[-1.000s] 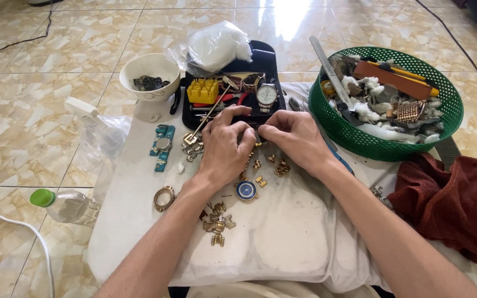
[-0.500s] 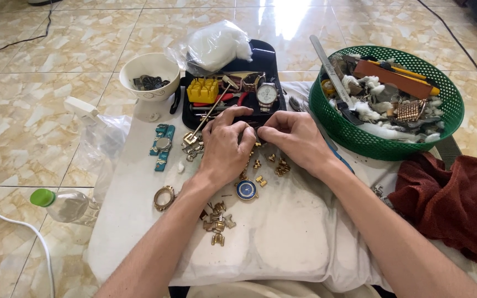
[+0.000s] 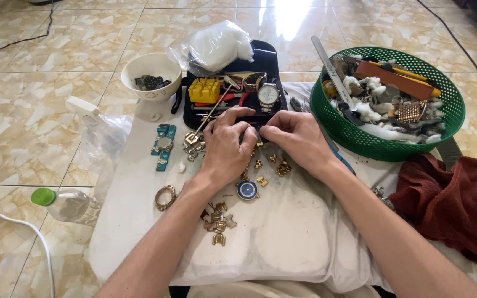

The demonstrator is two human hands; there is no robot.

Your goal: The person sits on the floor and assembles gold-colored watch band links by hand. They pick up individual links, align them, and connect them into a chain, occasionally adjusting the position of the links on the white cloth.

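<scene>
1. The white cloth (image 3: 282,243) covers the low bench and carries nearly all the small parts; it fills the middle of the view.
2. The green basket (image 3: 360,138) stands at about 2 o'clock from the hands, full of tools, white wadding and a brown flat piece.
3. The dark red towel (image 3: 459,204) lies crumpled at 4 o'clock, at the edge of the cloth.
4. The black tray (image 3: 269,58) sits at 12 o'clock, just beyond the fingers. It holds a wristwatch (image 3: 268,94) with a pale dial, a yellow block (image 3: 204,90) and red-handled pliers. A white plastic bag (image 3: 216,47) rests on its far side.
5. The white bowl (image 3: 150,69) stands at 11 o'clock with some dark pieces inside.
6. The clear bottle with green cap (image 3: 64,203) lies on its side on the floor at 8 o'clock.
7. The left hand (image 3: 224,146) is curled, with the fingertips pressed together toward the right hand.
8. The right hand (image 3: 296,140) is curled in the same way. Both hands meet at the near edge of the tray and pinch a small dark piece (image 3: 256,131) between them; what it is I cannot tell.
9. The teal watch strap (image 3: 164,146) lies at 9 o'clock.
10. The round gold watch case (image 3: 165,197) lies at 7 o'clock.
11. The blue dial (image 3: 247,190) lies at 6 o'clock, just beside the left wrist.
12. The gold bracelet links (image 3: 216,223) are scattered at 6 o'clock, and some more lie under the hands.
</scene>
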